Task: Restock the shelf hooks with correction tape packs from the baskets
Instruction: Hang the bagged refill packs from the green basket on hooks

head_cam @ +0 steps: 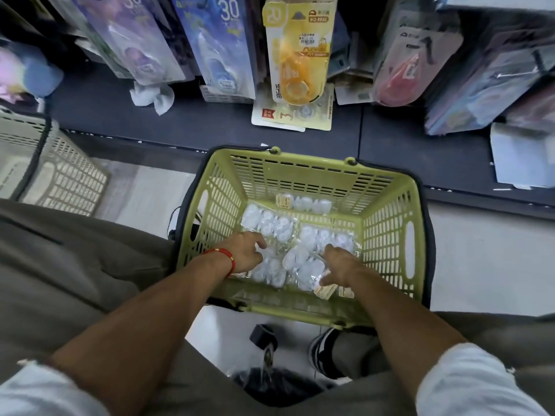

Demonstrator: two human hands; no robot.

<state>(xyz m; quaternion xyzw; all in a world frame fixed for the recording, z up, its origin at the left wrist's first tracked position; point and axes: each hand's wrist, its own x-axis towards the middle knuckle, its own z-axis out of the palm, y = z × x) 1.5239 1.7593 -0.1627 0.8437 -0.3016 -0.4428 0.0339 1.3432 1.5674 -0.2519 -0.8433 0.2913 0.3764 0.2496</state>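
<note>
A crumpled white tissue (152, 96) lies on the dark shelf ledge (186, 121).

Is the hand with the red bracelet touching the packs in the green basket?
Touching. The head view shows the left hand resting its fingers on the clear packs inside the green basket.

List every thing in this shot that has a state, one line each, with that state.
Green basket: on the floor, holding clear packs of white correction tape.
Clear packs: lying loose and overlapping in the basket.
Left hand: inside the basket, fingers resting on the packs.
Right hand: inside the basket, on a pack; grip unclear.
Yellow pack: hanging in front of the shelf.
White basket: on the floor at left, contents unclear.
</note>
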